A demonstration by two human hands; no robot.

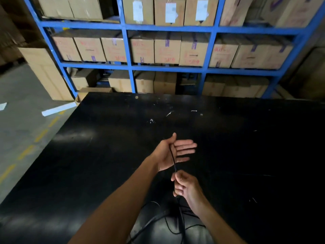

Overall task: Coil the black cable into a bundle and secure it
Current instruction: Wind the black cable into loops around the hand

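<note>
Left hand is spread flat, palm up, thin black cable draped across it; right hand pinches the cable lower-centre of frame, slack piled on the black bench.

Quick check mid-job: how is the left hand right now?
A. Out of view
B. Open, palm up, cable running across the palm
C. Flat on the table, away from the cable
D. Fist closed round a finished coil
B: the left hand is open with fingers spread, and the cable runs across its palm down to the right hand, which pinches it.
</note>
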